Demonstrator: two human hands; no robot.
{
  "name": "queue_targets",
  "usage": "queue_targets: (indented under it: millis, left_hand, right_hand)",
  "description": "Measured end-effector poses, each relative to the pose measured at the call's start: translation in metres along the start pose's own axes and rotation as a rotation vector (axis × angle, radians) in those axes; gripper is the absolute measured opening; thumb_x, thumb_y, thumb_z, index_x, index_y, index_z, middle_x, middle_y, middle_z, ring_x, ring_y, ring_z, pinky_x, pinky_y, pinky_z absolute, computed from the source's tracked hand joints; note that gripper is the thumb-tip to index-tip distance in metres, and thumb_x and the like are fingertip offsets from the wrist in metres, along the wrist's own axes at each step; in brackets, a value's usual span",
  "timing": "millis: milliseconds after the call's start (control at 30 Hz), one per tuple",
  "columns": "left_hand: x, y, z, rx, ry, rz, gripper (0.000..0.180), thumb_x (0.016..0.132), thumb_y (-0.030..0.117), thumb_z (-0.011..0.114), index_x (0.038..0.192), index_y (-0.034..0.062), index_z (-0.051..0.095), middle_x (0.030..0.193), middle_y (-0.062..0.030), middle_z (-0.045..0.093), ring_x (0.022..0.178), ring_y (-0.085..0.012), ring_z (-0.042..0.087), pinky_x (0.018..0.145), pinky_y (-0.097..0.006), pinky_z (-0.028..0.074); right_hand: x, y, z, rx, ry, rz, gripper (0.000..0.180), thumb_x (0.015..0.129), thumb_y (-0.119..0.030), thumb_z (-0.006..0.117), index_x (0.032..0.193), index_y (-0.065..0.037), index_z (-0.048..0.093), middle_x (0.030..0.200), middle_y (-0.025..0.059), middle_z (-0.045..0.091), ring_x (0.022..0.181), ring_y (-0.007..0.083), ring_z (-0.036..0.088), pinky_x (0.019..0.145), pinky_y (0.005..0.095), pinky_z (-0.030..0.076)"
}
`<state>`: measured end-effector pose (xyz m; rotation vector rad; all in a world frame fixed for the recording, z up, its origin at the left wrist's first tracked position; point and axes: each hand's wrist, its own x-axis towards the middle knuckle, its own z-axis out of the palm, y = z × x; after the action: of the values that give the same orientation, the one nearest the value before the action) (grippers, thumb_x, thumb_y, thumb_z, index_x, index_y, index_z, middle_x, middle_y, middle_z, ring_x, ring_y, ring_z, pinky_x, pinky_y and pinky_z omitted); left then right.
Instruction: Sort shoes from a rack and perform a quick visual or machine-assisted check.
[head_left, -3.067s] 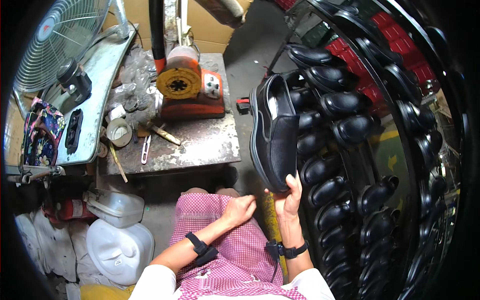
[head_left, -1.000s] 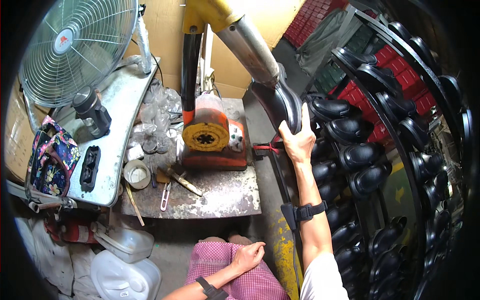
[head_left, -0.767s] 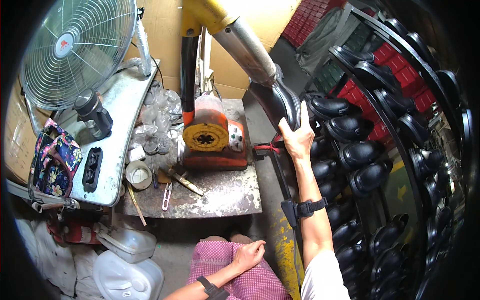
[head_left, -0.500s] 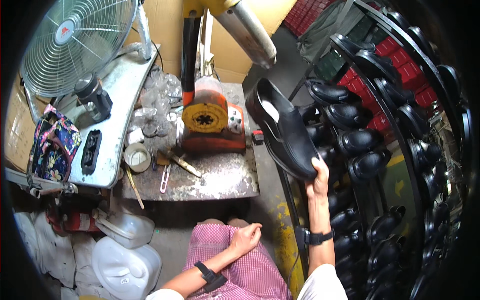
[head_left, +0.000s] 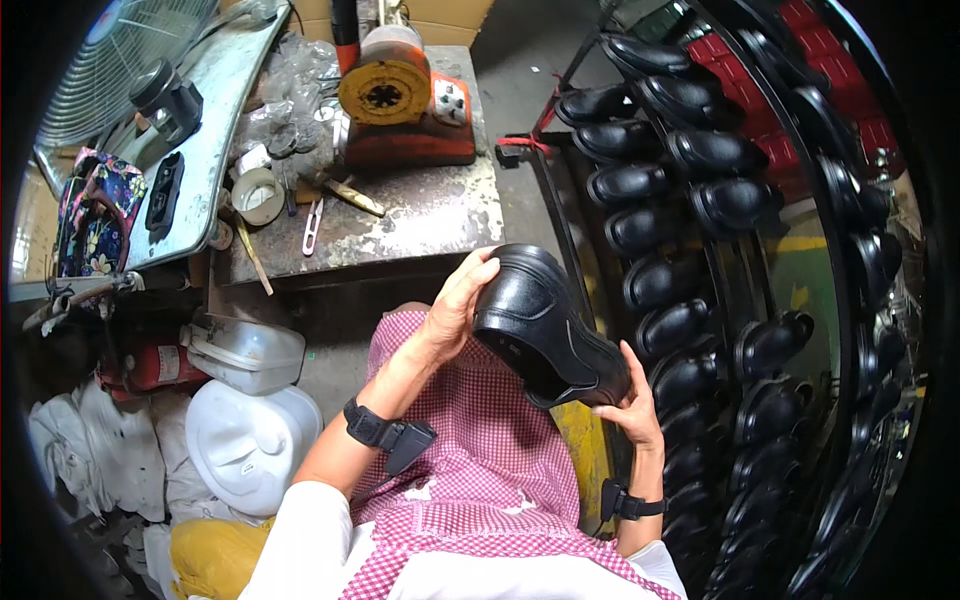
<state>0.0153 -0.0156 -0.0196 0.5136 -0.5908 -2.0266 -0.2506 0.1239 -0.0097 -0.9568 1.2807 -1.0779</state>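
A black leather shoe [head_left: 535,315] is held up over my lap, tilted, with its opening turned toward me. My left hand [head_left: 462,300] grips one end of it, fingers laid along the side. At the other end, my right hand [head_left: 634,402] is closed round the shoe between thumb and fingers. Both hands wear black wrist straps. Beneath the shoe lies a red-and-white checked apron [head_left: 450,440] over my lap.
Ahead stands a worn metal bench [head_left: 420,210] with an orange machine [head_left: 410,140], a pink-handled cutter [head_left: 313,228] and a tape roll [head_left: 259,196]. Racks of black shoes [head_left: 630,185] fill the right. White containers [head_left: 255,440] sit at lower left, below a side table [head_left: 205,165].
The shoe has come down and left from beside the rack to over my lap, and it is turned round. My left hand has risen from the apron and taken hold of it. The view has tilted downward.
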Motion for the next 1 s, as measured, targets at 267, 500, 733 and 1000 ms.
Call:
queue_targets:
  millis: [267, 500, 733, 1000]
  left_hand:
    - [-0.007, -0.036, 0.028, 0.245, 0.051, -0.01, 0.058, 0.092, 0.041, 0.044, 0.139, 0.0105, 0.027, 0.123, -0.0096, 0.051, 0.104, -0.0189, 0.056, 0.077, -0.03, 0.051]
    - [-0.019, -0.134, -0.021, 0.517, 0.077, -0.114, 0.037, 0.093, 0.023, 0.047, 0.125, 0.005, 0.045, 0.101, -0.0066, 0.063, 0.076, -0.0138, 0.064, 0.062, -0.024, 0.05]
    - [-0.033, -0.142, -0.018, 1.323, -0.07, 0.332, 0.021, 0.091, 0.015, 0.049, 0.098, 0.0013, 0.062, 0.07, -0.0062, 0.066, 0.062, -0.0125, 0.064, 0.057, -0.025, 0.05]
    - [-0.038, -0.138, -0.025, 1.305, -0.027, 0.407, 0.018, 0.088, 0.012, 0.051, 0.094, 0.0008, 0.063, 0.066, -0.0073, 0.064, 0.058, -0.0151, 0.064, 0.054, -0.026, 0.049]
  right_hand:
    - [-0.042, 0.008, -0.004, 0.317, 0.179, -0.168, 0.066, 0.062, 0.0, 0.065, 0.124, 0.005, 0.044, 0.114, 0.0097, 0.057, 0.104, 0.0192, 0.055, 0.098, 0.0307, 0.037]
    - [-0.003, -0.042, -0.009, 0.431, 0.722, -0.571, 0.05, 0.083, -0.011, 0.061, 0.128, -0.002, 0.04, 0.12, 0.0094, 0.051, 0.108, 0.0226, 0.052, 0.093, 0.0359, 0.043]
    - [0.061, -0.098, -0.066, 0.461, 0.918, -0.394, 0.094, 0.082, -0.036, 0.063, 0.143, -0.019, -0.006, 0.124, 0.0197, 0.045, 0.092, 0.0294, 0.059, 0.063, 0.0423, 0.056]
    - [0.11, -0.068, -0.01, 0.128, 0.683, -0.275, 0.092, 0.083, -0.031, 0.064, 0.143, -0.018, -0.005, 0.084, 0.0177, 0.062, 0.065, 0.0196, 0.062, 0.047, 0.0306, 0.052]
